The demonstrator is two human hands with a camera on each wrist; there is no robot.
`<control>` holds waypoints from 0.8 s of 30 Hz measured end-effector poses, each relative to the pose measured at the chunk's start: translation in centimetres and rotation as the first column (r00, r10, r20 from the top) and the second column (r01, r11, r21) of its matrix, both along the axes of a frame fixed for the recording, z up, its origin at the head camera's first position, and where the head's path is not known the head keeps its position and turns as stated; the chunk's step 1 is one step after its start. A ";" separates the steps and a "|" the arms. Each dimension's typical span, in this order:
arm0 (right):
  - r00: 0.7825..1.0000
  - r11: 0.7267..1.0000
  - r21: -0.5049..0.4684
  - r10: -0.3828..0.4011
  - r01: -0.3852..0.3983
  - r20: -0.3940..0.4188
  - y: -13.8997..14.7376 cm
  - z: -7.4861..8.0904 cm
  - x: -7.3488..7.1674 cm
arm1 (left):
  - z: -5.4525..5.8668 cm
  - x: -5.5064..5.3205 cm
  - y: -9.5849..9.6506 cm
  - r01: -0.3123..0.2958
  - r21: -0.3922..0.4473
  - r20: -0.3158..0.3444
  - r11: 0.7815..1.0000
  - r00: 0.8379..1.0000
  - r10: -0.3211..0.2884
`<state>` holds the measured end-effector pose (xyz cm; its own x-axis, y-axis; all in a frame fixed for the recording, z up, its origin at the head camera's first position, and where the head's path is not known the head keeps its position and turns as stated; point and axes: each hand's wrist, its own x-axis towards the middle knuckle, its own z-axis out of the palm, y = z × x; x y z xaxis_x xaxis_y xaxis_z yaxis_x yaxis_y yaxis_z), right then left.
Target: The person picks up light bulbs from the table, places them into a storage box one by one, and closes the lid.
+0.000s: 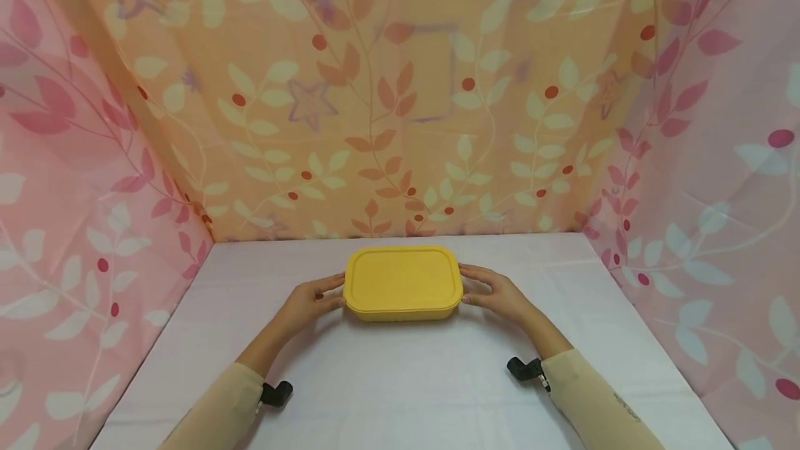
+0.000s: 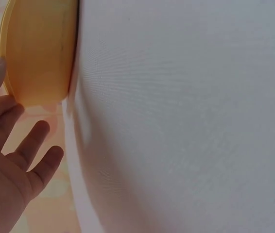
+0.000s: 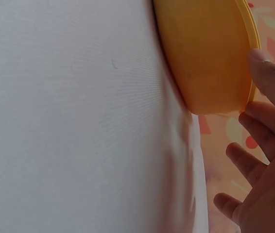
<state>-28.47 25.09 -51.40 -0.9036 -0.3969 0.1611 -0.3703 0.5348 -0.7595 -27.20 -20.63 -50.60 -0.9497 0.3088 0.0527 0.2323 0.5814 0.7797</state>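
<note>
A yellow lidded box rests on the white cloth, its lid on top and its long side facing me. At its left end, my left hand touches the lid's rim with the thumb and foremost fingers. My right hand touches the opposite end in much the same way. The left wrist view shows the box's side wall and the left hand's other fingers spread away from it. Likewise, the right hand's lower fingers stand apart from the box in the right wrist view.
White cloth covers the table. An orange leaf-patterned curtain stands behind it, with pink patterned curtains on the left and right. Small black devices sit at the left cuff and right cuff.
</note>
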 end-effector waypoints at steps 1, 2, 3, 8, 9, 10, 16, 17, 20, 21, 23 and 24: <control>1.000 1.000 0.001 -0.001 0.001 -0.002 -0.1 0.0 0.1 | 0.0 0.1 0.0 -0.001 -0.005 -0.002 1.000 1.000 0.001; 1.000 1.000 0.004 -0.002 0.002 -0.003 -0.1 -0.1 0.2 | 0.0 0.2 -0.1 -0.003 -0.008 0.000 1.000 1.000 0.003; 1.000 1.000 0.006 -0.002 0.002 -0.002 -0.2 -0.1 0.2 | 0.0 0.2 -0.2 -0.004 -0.010 0.003 1.000 1.000 0.004; 1.000 1.000 0.023 0.002 -0.002 -0.004 -0.4 0.0 0.5 | 0.8 0.9 -0.8 0.037 -0.056 0.001 0.998 0.999 -0.037; 1.000 1.000 0.028 0.001 -0.001 -0.003 -0.3 0.0 0.5 | 0.9 1.1 -0.9 0.044 -0.063 0.005 0.997 0.999 -0.044; 1.000 1.000 0.031 0.001 -0.001 -0.005 -0.3 0.1 0.6 | 1.1 1.3 -1.1 0.051 -0.071 0.008 0.996 0.999 -0.050; 0.999 0.998 0.068 0.001 0.002 -0.039 0.0 0.7 1.1 | 1.8 2.4 -1.7 0.050 -0.102 0.012 0.994 0.999 -0.049; 0.999 0.997 0.073 -0.002 0.005 -0.040 0.1 0.8 1.3 | 1.9 2.5 -1.8 0.050 -0.111 0.008 0.993 0.999 -0.049; 0.998 0.995 0.100 0.007 -0.001 -0.066 0.4 1.0 1.8 | 2.4 3.2 -2.2 0.048 -0.131 -0.002 0.990 0.999 -0.049; 0.997 0.994 0.113 0.010 0.000 -0.083 0.5 1.0 2.0 | 2.5 3.4 -2.3 0.050 -0.145 -0.012 0.988 0.999 -0.052; 0.990 0.988 0.155 0.018 0.004 -0.143 0.7 1.2 2.5 | 2.7 3.9 -2.5 0.051 -0.174 -0.041 0.983 0.997 -0.058; 0.982 0.983 0.185 0.025 0.011 -0.188 0.8 1.2 2.7 | 2.9 4.2 -2.6 0.050 -0.193 -0.061 0.980 0.996 -0.063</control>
